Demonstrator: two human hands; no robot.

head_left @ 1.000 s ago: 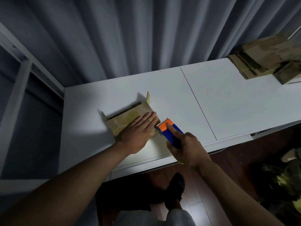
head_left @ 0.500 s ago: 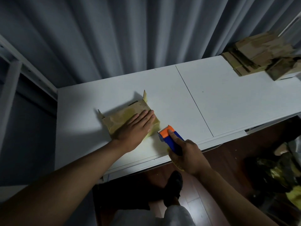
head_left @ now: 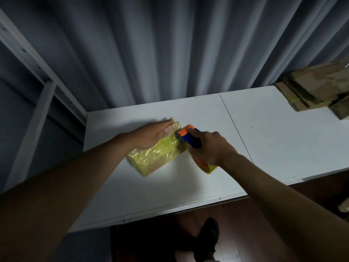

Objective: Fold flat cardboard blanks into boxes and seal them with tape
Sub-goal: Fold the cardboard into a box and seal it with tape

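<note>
Left hand (head_left: 149, 136) flat, fingers straight, pressing taped box (head_left: 157, 156) on white worktop (head_left: 273, 133). Right hand (head_left: 209, 146) grip wrapped round blue-orange tape dispenser (head_left: 187, 138), nose touching box top. Blank stack (head_left: 317, 89) far right.

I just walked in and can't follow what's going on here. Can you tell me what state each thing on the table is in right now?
box: folded, lying on the table, covered with yellowish tape
left hand: fingers straight, pressing on the box
right hand: gripping the tape dispenser
tape dispenser: held against the box
cardboard stack: piled flat, untouched, at the table's far right
</note>
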